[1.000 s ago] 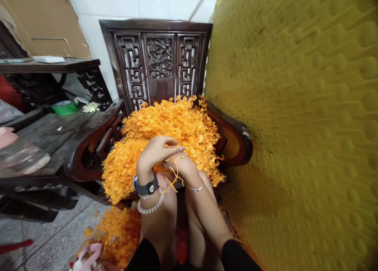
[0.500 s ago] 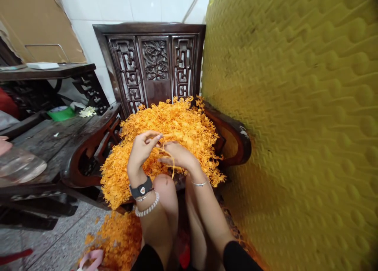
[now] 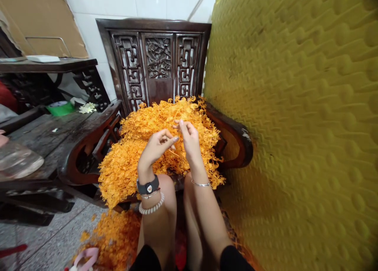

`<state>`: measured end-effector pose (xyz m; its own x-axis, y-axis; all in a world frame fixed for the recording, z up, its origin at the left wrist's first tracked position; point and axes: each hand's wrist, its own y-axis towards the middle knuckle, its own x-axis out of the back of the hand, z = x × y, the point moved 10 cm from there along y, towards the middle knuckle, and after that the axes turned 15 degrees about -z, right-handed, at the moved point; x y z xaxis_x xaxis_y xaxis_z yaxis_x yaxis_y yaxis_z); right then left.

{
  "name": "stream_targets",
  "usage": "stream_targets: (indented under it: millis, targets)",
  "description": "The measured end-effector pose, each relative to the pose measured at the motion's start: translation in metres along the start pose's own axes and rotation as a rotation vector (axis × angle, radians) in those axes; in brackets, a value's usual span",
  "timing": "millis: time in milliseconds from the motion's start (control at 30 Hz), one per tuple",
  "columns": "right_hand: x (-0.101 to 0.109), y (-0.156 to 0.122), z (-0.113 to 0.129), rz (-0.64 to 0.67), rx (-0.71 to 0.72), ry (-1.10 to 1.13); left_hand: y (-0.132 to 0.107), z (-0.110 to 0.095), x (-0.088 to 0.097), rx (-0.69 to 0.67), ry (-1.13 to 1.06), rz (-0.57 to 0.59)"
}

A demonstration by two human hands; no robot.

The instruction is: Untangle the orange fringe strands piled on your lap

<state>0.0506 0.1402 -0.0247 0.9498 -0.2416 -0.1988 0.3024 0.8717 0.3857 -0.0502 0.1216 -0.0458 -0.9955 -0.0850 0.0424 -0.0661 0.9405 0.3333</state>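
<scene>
A big heap of orange plastic sprigs [image 3: 138,127] with thin curly branches covers the seat of a dark carved wooden chair [image 3: 159,91]. Over the heap, my left hand [image 3: 156,148] is closed in a pinch, and a thin orange stem [image 3: 175,153] pokes out under its fingers. Close beside it on the right, my right hand [image 3: 190,139] is raised, with thumb and fingertips pressed together. Whatever lies between those fingertips is too small to make out against the orange.
To the left, a dark wooden bench [image 3: 38,133] bears a clear plastic container [image 3: 17,161], a green tape roll [image 3: 60,109] and a pale flower-shaped piece [image 3: 88,107]. A yellow textured mat [image 3: 295,106] stands upright on the right. More orange pieces [image 3: 113,231] lie on the floor.
My hands have come apart from their crossed position. The right one has risen with its fingers turned upward; the left has shifted right. The looped orange strand between them no longer shows.
</scene>
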Motion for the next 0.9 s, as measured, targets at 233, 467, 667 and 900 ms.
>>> stream_targets:
  millis: [233,467,667,900]
  targets:
    - [0.02,0.005,0.019,-0.027,0.031,0.154,-0.004,-0.012,-0.031,-0.104,0.065,0.118]
    - [0.023,0.006,0.027,0.083,0.084,0.02,-0.001,-0.028,-0.002,-0.106,-0.162,-0.134]
    - [0.002,-0.009,0.027,0.252,0.101,-0.085,-0.001,-0.026,0.027,-0.145,-0.013,-0.401]
    - [-0.014,-0.024,0.022,0.326,-0.063,-0.026,0.002,-0.012,0.034,-0.059,-0.111,-0.444]
